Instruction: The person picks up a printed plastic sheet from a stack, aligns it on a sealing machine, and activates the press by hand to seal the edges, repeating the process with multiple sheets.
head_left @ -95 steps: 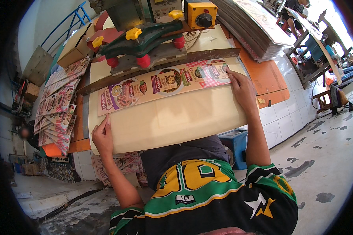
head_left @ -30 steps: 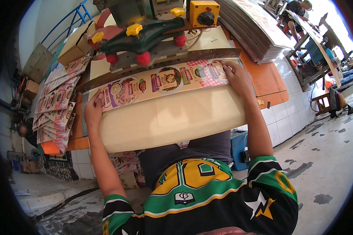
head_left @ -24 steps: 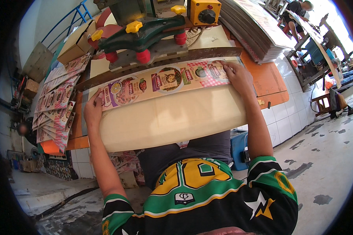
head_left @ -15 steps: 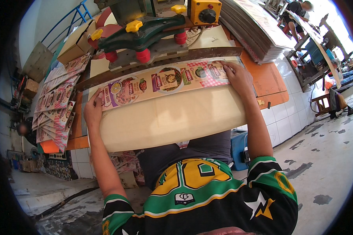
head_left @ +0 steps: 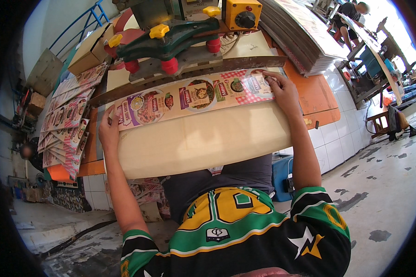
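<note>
A long printed cardboard strip (head_left: 173, 104) with food pictures and a red-checked end lies across a cream sheet (head_left: 203, 138). Its far long edge runs along a dark metal bar (head_left: 249, 62) of the machine. At the strip's left end, my left hand (head_left: 109, 132) pinches the edge, thumb uppermost. My right hand (head_left: 283, 93) grips the right end, with thumb and forefinger on the top face and the other fingers partly hidden. The cream sheet curves down toward my lap at its near edge.
Above the bar stands a green clamp frame (head_left: 185, 41) with yellow knobs and red feet. A yellow control box (head_left: 241, 15) is beside it. Printed strips (head_left: 69, 111) are piled at left, near a cardboard box (head_left: 90, 48). Tall sheet stacks (head_left: 305, 37) rise at right; a person (head_left: 349, 23) works beyond.
The strip's right end and my right hand have shifted slightly to the right. My left hand has barely moved, its fingertips now closer to the strip's corner.
</note>
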